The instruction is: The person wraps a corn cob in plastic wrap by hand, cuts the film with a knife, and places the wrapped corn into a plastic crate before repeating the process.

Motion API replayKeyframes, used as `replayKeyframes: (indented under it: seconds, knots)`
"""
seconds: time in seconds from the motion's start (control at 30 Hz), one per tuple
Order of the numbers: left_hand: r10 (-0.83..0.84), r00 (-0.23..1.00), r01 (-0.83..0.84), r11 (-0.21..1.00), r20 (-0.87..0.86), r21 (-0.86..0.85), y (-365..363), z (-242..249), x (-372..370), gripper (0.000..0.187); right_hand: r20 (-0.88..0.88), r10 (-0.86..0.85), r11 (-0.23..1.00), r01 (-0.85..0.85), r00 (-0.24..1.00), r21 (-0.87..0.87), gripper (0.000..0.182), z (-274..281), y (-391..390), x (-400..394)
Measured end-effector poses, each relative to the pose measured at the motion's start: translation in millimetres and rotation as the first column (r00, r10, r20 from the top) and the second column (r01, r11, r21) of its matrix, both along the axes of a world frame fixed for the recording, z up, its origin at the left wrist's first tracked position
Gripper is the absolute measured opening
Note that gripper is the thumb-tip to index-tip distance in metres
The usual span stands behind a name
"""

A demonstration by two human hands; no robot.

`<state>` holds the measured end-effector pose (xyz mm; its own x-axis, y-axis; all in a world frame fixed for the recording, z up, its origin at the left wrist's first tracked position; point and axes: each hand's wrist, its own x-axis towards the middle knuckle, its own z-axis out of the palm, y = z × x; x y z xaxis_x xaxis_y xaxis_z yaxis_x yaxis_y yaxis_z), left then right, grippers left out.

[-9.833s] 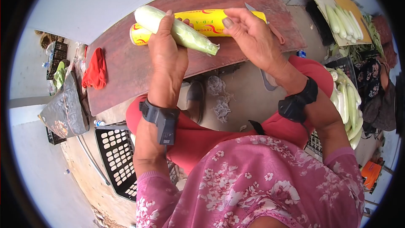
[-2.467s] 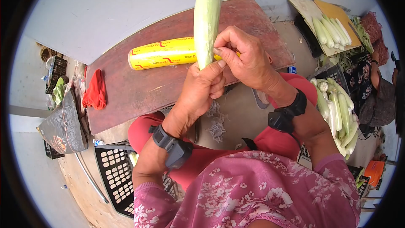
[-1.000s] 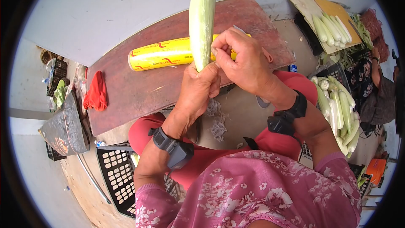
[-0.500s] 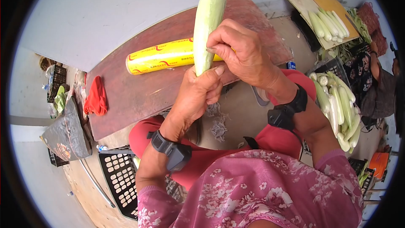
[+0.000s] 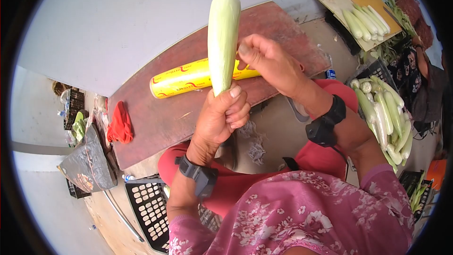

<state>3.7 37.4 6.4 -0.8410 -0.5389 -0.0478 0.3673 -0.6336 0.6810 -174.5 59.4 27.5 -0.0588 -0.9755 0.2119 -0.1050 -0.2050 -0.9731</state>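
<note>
A long pale green vegetable (image 5: 223, 42) stands nearly upright in my left hand (image 5: 222, 113), which is closed around its narrow lower end. Fine lengthwise lines run along it, and its broad rounded top shines as if under clear film. My right hand (image 5: 271, 63) is just to its right, thumb and fingers loosely apart, fingertips close to its side. Behind the vegetable, a yellow roll with red print (image 5: 181, 79) lies across the dark red board table (image 5: 151, 127); the vegetable and my right hand hide part of it.
More pale vegetables fill a crate (image 5: 384, 113) at the right, and several lie on a board (image 5: 365, 21) at the back right. A red cloth (image 5: 120, 123) rests on the table's left end. A black crate (image 5: 148, 208) stands at lower left. Another person's arm (image 5: 420, 59) shows at far right.
My right hand has let go of the vegetable's side and drawn slightly away, its pinch loosened. The vegetable has moved a little left and stands more upright; the view has shifted slightly.
</note>
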Motion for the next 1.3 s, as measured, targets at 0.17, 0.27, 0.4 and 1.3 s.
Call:
replayKeyframes:
  seconds: [0.17, 0.27, 0.4, 1.3]
  knots:
    - [-0.005, 1.0, 0.006, 1.0, 0.025, -0.024, 3, 0, -1, 0.025, 0.609, 0.296, 0.948, -0.302, 0.736, -0.096, 0.06, -5, -9, 0]
    - [0.014, 0.997, -0.009, 0.998, 0.08, -0.059, 4, 1, -3, 0.024, 0.623, 0.251, 0.959, -0.277, 0.741, -0.057, 0.065, -8, -1, 21]
    - [0.07, 0.984, -0.045, 0.987, 0.165, -0.155, 8, 2, -7, 0.022, 0.66, 0.359, 0.887, -0.461, 0.659, -0.023, 0.062, -24, 2, 28]
    - [0.562, 0.597, 0.553, 0.228, 0.572, -0.801, -15, 12, 17, 0.023, 0.446, 0.406, 0.899, -0.436, 0.798, -0.038, 0.031, -16, -6, 6]
